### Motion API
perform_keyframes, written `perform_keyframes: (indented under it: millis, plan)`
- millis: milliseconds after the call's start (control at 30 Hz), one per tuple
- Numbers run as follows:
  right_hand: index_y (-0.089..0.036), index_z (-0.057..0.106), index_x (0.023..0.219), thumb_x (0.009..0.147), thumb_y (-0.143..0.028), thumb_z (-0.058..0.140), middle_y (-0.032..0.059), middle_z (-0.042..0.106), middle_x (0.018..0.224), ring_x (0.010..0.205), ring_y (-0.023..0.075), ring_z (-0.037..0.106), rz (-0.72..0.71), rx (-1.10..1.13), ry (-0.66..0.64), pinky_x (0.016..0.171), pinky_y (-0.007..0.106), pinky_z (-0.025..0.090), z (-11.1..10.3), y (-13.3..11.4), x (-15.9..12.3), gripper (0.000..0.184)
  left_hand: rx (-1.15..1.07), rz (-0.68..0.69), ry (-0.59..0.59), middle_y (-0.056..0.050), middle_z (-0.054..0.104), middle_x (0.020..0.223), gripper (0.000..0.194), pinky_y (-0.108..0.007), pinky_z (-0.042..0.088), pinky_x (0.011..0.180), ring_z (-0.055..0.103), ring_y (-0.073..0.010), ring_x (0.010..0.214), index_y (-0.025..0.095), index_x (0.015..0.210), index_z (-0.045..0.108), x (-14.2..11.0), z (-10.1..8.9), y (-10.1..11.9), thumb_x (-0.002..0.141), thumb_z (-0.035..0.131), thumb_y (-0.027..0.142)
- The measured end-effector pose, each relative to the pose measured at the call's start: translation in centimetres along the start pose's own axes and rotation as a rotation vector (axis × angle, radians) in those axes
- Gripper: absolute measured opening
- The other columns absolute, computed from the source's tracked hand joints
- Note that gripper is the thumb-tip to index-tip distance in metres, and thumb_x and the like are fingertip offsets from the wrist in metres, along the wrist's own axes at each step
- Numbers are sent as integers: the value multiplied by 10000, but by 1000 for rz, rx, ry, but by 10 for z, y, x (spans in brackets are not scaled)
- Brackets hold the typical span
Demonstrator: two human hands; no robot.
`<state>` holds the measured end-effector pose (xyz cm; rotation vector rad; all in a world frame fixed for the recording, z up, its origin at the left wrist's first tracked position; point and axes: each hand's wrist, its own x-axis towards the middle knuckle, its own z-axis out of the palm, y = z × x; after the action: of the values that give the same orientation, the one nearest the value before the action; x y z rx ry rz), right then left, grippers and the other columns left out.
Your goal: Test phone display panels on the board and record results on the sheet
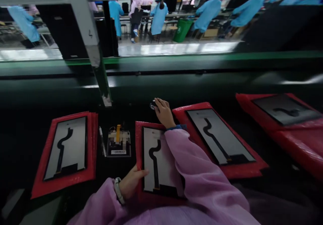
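Observation:
My left hand is closed on the lower left edge of a display panel and the red bubble-wrap bag under it, thumb on top. A dark curved flex cable runs down the panel's pale back. Beyond the panel's far edge, my right hand has its fingers closed on a small round shiny object, whose kind I cannot make out. My right sleeve covers part of the panel's right side. Left of the panel lie a small circuit module with an orange ribbon and a white pen.
Another display panel lies on stacked red bags at the left. To the right are two more panels, a near one and a far one, on red bags. A metal post rises behind the bench. People in blue coats work beyond.

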<state>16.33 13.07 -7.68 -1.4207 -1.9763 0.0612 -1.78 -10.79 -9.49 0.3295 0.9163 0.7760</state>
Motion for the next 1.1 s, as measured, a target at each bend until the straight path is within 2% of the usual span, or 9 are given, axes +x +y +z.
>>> perform_keyframes:
  millis: [133, 267, 433, 567, 700, 800, 933, 1000, 1100]
  plan:
    - [-152, 594, 1313, 1009, -307, 480, 164, 597, 1340, 1226, 284, 549, -9, -6, 25, 1080, 529, 468, 32, 29, 2, 360, -39, 19, -56, -109, 762, 1112, 810, -464, 499, 1031, 689, -335, 1129, 171, 1291, 656, 5, -3, -8, 564, 916, 414]
    - [-129, 548, 1344, 967, -335, 463, 193, 574, 1358, 1236, 319, 503, -36, -3, 38, 1089, 558, 420, 45, 47, -3, 437, -57, 39, -78, -85, 746, 1145, 766, -454, 499, 1015, 684, -318, 1114, 208, 1237, 686, 5, -1, -12, 556, 924, 466]
    - [-126, 549, 1304, 971, -344, 427, 195, 562, 1352, 1278, 305, 464, -53, -11, 26, 1108, 512, 382, 45, 47, -10, 416, -5, 86, -96, -86, 714, 1210, 792, -441, 487, 1016, 662, -312, 1140, 245, 1272, 670, 1, 2, -12, 584, 922, 547]
    - [-117, 486, 1392, 972, -354, 410, 197, 514, 1427, 1309, 299, 445, -46, -20, 12, 1133, 488, 366, 38, 45, -12, 489, 93, 185, -142, -107, 647, 1341, 864, -439, 426, 1105, 607, -304, 1239, 244, 1389, 581, 0, 1, -10, 654, 891, 575]
    - [-75, 412, 1464, 951, -337, 418, 234, 488, 1425, 1332, 336, 424, 89, -118, -19, 1141, 530, 343, 19, 50, -19, 577, 199, 244, -159, -146, 577, 1429, 962, -454, 403, 1132, 563, -320, 1293, 212, 1486, 455, 2, -2, -11, 691, 875, 554]
    - [-23, 486, 1398, 920, -299, 451, 263, 568, 1257, 1203, 367, 498, 219, -209, -98, 1065, 550, 393, 8, 55, -30, 553, 232, 246, -115, -160, 560, 1439, 1005, -462, 404, 1133, 560, -331, 1293, 196, 1507, 409, 3, -1, -12, 681, 894, 500]
    - [-14, 585, 1277, 896, -176, 417, 248, 616, 1085, 1034, 328, 565, 252, -178, -142, 973, 501, 448, 7, 58, -38, 447, 151, 218, 2, -139, 606, 1387, 982, -465, 417, 1122, 584, -328, 1264, 212, 1475, 425, 1, 3, -13, 649, 917, 415]
    - [-24, 590, 1277, 895, -140, 391, 235, 612, 1081, 1021, 311, 574, 266, -139, -118, 968, 480, 459, 6, 59, -36, 447, 79, 190, 75, -135, 639, 1343, 981, -474, 444, 1096, 606, -333, 1238, 209, 1457, 426, 1, 8, -11, 630, 920, 394]
    - [-64, 503, 1399, 952, -196, 349, 217, 567, 1176, 1102, 312, 549, 284, -81, -21, 1010, 499, 454, -3, 58, -28, 491, 39, 185, 173, -127, 673, 1296, 964, -477, 472, 1070, 630, -337, 1211, 205, 1441, 438, 5, 16, -5, 617, 918, 345]
